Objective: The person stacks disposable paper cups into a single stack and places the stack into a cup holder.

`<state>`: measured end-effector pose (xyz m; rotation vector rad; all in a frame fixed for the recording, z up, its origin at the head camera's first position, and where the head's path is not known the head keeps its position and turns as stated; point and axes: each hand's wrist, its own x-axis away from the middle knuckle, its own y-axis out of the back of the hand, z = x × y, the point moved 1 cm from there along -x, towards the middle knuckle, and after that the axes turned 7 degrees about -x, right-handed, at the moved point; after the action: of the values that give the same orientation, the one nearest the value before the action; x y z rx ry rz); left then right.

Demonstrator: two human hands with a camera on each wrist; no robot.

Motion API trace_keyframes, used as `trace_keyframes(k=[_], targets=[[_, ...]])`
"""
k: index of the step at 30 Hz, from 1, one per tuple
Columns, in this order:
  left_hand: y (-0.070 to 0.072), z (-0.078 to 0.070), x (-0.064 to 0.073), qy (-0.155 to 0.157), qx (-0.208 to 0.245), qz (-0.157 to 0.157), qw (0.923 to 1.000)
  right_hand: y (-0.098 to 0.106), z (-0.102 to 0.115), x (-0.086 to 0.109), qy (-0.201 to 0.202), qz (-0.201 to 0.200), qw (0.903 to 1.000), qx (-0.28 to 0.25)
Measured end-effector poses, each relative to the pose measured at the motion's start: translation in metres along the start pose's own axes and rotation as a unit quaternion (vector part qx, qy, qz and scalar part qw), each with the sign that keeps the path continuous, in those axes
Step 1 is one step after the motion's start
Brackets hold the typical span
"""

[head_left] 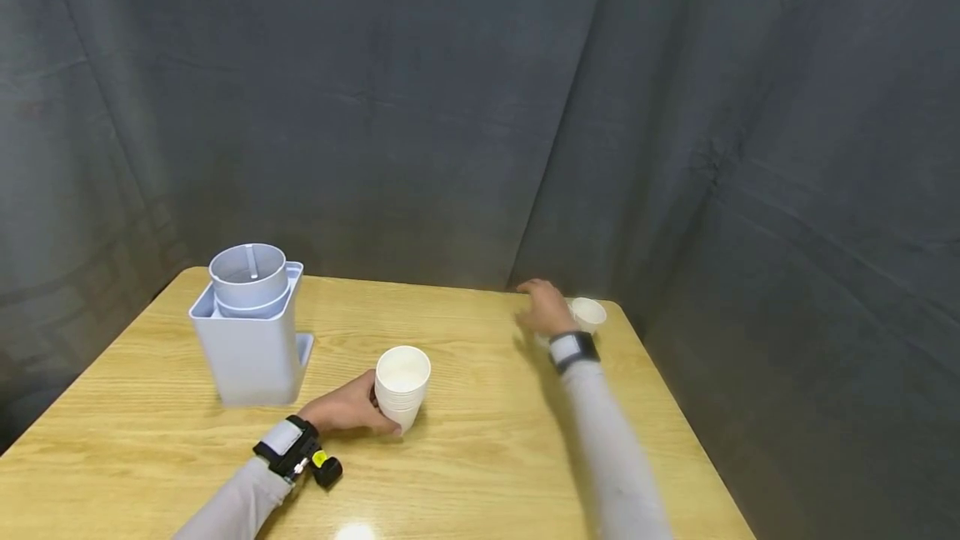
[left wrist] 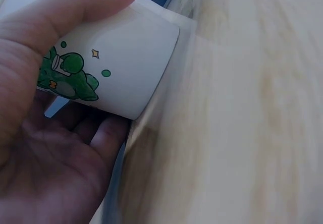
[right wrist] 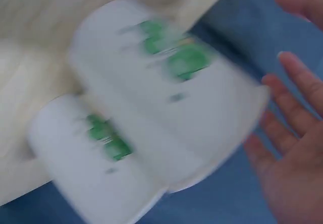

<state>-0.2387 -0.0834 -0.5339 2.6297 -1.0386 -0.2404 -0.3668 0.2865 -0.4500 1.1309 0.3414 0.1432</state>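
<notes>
My left hand grips a stack of nested white paper cups from the left side, low on the stack. The left wrist view shows the thumb across the outer cup, which bears a green cartoon print, with its base close to the tabletop. At the far right corner my right hand reaches out beside a white paper cup. The right wrist view shows two printed paper cups side by side, a nearer cup and a farther cup. There the right hand has its fingers spread, nothing between them.
A pale grey square container stands at the back left, with a round grey cylinder set in its top. Dark grey curtains hang behind and to the right of the wooden table.
</notes>
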Motion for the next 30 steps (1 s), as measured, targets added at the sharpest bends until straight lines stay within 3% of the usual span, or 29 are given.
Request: trace_keyframes(k=[5,15,24,30], targets=[[0.001,0.001,0.001,0.002,-0.003,-0.003,1.0,-0.003,-0.022,0.011,0.012,-0.004,0.9977,0.067],[-0.002,-0.001,0.004,0.005,0.007,-0.003,1.0,-0.016,-0.035,0.021,0.015,0.004,0.9962,0.086],[0.001,-0.002,0.004,0.005,0.0,-0.002,1.0,-0.018,-0.027,0.021,0.025,-0.001,0.9971,0.071],[0.001,-0.003,0.005,0.003,-0.005,-0.004,1.0,-0.023,-0.025,0.021,-0.007,-0.007,0.9991,0.04]])
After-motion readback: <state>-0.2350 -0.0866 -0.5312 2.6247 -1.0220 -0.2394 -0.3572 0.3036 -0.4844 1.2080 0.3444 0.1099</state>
